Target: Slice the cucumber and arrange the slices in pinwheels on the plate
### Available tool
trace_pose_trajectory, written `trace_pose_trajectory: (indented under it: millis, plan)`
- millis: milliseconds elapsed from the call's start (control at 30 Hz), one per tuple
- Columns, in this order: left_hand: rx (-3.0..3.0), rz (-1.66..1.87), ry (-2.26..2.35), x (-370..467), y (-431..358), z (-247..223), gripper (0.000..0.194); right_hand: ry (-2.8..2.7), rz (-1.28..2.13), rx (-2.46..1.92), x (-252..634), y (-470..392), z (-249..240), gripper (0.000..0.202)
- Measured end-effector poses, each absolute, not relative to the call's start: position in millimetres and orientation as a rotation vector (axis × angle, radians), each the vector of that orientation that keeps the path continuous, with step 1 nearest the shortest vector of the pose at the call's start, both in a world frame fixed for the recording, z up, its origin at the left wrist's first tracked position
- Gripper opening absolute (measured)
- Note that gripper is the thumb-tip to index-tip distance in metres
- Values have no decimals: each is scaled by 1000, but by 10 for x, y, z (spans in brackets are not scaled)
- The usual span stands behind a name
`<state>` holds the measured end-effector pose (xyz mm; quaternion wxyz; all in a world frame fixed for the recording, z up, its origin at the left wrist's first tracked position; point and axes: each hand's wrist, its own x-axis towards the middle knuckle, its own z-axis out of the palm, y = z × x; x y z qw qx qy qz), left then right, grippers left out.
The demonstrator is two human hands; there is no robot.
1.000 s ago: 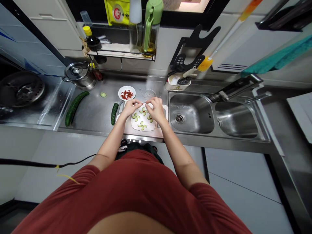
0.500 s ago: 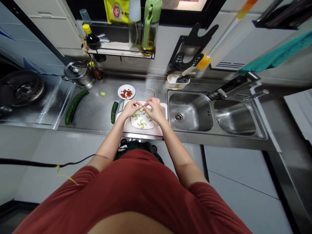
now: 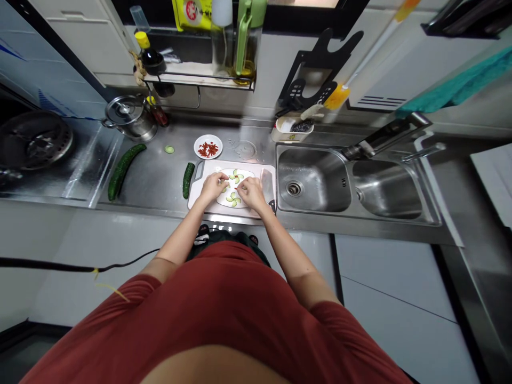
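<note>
We look down at one white plate on one cutting board. Two green cucumber pinwheels show clearly; a third is partly covered by our left hand. Its fingers are narrowly bent; we cannot tell if they grip anything. Our right hand pinches narrowly over the plate's right side, a red speck at its fingertips, perhaps held. One knife lies right. Far left is one dish of red pieces; left, two cucumbers. One yellow packet bears a round red emblem, its writing unreadable.
</note>
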<state>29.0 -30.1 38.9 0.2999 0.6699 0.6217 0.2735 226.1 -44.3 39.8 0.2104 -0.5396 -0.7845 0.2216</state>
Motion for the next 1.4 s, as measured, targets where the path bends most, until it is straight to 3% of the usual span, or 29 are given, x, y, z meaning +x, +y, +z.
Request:
trace_pose_trajectory:
  millis: [300, 1400]
  plan:
    - [1878, 358, 1732, 444, -511, 147, 14, -2346, 652, -1606, 2229, -607, 48, 18]
    - [1913, 148, 1774, 626, -572, 16, 10, -2486, 545, -1658, 2142, -604, -133, 23]
